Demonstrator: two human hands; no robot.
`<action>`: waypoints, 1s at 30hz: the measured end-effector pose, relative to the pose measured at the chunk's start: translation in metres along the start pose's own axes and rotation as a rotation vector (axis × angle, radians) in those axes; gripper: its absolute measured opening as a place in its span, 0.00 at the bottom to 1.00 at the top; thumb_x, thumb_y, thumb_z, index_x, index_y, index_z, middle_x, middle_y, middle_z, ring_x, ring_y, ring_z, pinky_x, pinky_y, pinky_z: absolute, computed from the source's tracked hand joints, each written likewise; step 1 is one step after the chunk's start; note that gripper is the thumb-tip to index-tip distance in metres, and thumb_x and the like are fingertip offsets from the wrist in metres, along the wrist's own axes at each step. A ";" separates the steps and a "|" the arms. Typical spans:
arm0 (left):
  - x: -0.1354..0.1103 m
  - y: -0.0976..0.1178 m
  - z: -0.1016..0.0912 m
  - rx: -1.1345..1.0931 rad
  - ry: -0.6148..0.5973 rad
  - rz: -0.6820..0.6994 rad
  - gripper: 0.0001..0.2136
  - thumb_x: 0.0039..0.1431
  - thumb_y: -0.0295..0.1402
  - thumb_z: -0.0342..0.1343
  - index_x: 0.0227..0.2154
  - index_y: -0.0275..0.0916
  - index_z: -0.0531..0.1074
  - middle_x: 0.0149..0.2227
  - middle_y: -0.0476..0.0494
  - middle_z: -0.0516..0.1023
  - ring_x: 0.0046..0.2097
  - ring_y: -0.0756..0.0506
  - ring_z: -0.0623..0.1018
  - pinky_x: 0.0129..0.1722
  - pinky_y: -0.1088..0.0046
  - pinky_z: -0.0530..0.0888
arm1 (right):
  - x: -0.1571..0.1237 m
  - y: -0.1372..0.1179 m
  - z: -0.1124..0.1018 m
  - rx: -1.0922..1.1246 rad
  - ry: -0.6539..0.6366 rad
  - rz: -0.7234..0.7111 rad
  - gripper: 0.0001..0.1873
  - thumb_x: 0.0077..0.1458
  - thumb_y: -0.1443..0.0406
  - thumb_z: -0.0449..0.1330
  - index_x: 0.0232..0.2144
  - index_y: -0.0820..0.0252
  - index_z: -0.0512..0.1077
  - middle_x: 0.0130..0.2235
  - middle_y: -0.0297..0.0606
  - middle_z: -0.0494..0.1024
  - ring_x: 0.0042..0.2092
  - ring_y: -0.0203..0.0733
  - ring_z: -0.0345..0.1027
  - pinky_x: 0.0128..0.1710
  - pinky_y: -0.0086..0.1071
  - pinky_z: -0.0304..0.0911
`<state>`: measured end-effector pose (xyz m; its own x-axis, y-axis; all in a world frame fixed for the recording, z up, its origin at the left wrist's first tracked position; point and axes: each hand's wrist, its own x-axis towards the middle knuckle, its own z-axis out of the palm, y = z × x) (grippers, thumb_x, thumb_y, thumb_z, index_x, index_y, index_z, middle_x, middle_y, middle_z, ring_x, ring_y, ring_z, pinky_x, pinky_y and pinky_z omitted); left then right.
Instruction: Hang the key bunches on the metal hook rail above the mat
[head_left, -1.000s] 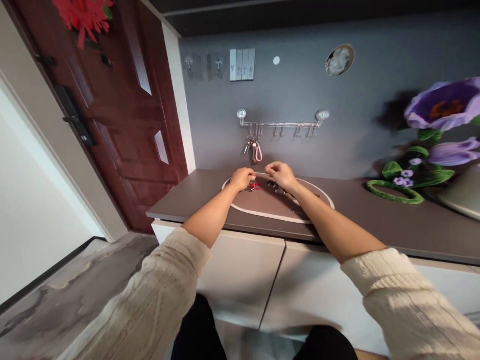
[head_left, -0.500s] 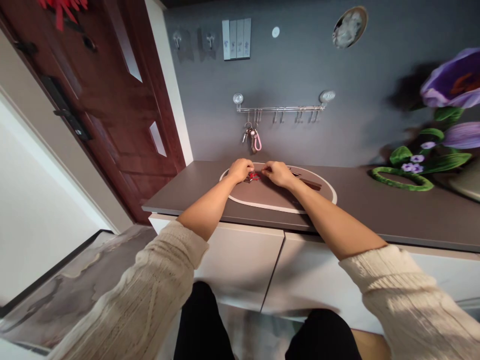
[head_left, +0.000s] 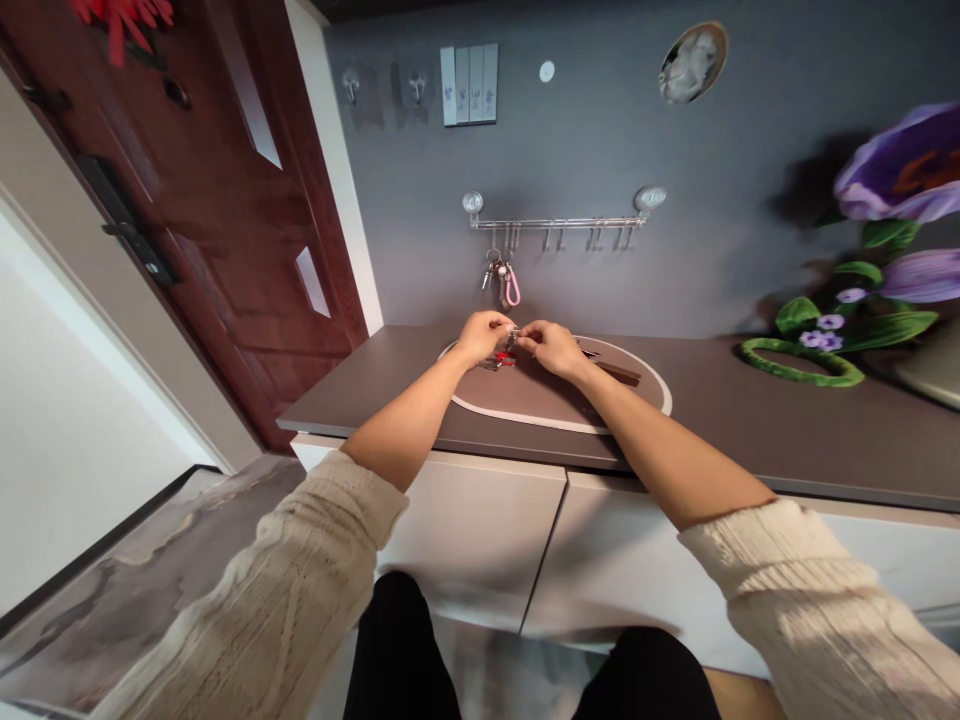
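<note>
My left hand point(head_left: 485, 337) and my right hand point(head_left: 549, 345) meet over an oval brown mat point(head_left: 555, 410) with a pale rim. Between their pinched fingertips is a small silvery piece that looks like a key ring point(head_left: 513, 336), partly hidden by the fingers. Just below it, a red piece point(head_left: 505, 358) and thin metal bits, apparently keys point(head_left: 487, 365), show at mat level; whether they are joined to the ring I cannot tell. Right of my right hand, a long brown object point(head_left: 616, 374) and a small dark pointed item point(head_left: 589, 351) lie on the mat, partly behind my arm.
Above the mat, a clear hook rail point(head_left: 559, 222) on the wall carries keys point(head_left: 491, 272) and a pink strap point(head_left: 513, 286). Purple artificial flowers point(head_left: 892, 180) and a green ring point(head_left: 802, 373) stand at the right of the dark counter point(head_left: 750, 430). A red-brown door point(head_left: 225, 200) is at left.
My fingertips have come closer together, and the silvery piece now shows between them, raised a little above the red piece. The view has shifted slightly.
</note>
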<state>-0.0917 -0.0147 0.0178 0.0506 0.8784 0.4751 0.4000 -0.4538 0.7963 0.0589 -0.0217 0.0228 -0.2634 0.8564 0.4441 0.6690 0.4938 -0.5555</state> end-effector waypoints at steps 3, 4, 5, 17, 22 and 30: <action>0.000 0.000 0.001 -0.112 0.004 -0.027 0.06 0.50 0.29 0.54 0.30 0.33 0.74 0.32 0.44 0.77 0.34 0.51 0.73 0.40 0.73 0.68 | 0.001 -0.001 -0.001 0.108 0.028 -0.016 0.07 0.49 0.64 0.57 0.30 0.61 0.71 0.28 0.34 0.74 0.30 0.34 0.64 0.35 0.28 0.58; 0.000 0.001 0.002 -0.143 0.005 -0.034 0.06 0.50 0.30 0.55 0.30 0.33 0.74 0.33 0.44 0.77 0.34 0.51 0.73 0.41 0.72 0.68 | 0.001 0.000 -0.001 0.143 0.035 -0.022 0.07 0.49 0.63 0.56 0.29 0.62 0.71 0.27 0.34 0.74 0.29 0.34 0.64 0.34 0.28 0.59; 0.000 0.002 0.002 -0.174 0.005 -0.041 0.07 0.49 0.30 0.55 0.30 0.33 0.74 0.33 0.43 0.77 0.35 0.50 0.73 0.42 0.71 0.67 | 0.002 0.000 -0.001 0.175 0.041 -0.025 0.08 0.49 0.63 0.56 0.29 0.62 0.71 0.26 0.33 0.73 0.29 0.34 0.63 0.34 0.28 0.59; -0.003 0.008 0.002 -0.332 -0.012 -0.148 0.11 0.50 0.33 0.56 0.36 0.35 0.74 0.40 0.42 0.77 0.39 0.49 0.74 0.41 0.70 0.68 | 0.009 0.010 0.003 0.397 0.111 -0.013 0.12 0.46 0.58 0.56 0.28 0.63 0.69 0.27 0.34 0.72 0.28 0.32 0.61 0.31 0.27 0.57; -0.004 0.012 0.003 -0.356 -0.012 -0.141 0.12 0.49 0.34 0.57 0.37 0.36 0.74 0.40 0.43 0.77 0.39 0.48 0.74 0.42 0.70 0.68 | 0.007 0.008 0.000 0.483 0.130 -0.032 0.13 0.46 0.58 0.56 0.28 0.63 0.68 0.26 0.33 0.70 0.28 0.33 0.60 0.32 0.27 0.58; 0.001 0.005 0.008 -0.450 -0.009 0.034 0.14 0.46 0.37 0.59 0.35 0.33 0.74 0.38 0.40 0.77 0.40 0.48 0.74 0.45 0.70 0.67 | 0.011 0.009 -0.005 0.545 0.134 -0.083 0.12 0.45 0.57 0.56 0.26 0.62 0.66 0.26 0.32 0.68 0.29 0.33 0.59 0.35 0.29 0.58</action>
<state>-0.0820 -0.0148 0.0193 0.0654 0.8624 0.5020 -0.0395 -0.5004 0.8649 0.0659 -0.0085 0.0263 -0.1857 0.8021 0.5676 0.1845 0.5958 -0.7816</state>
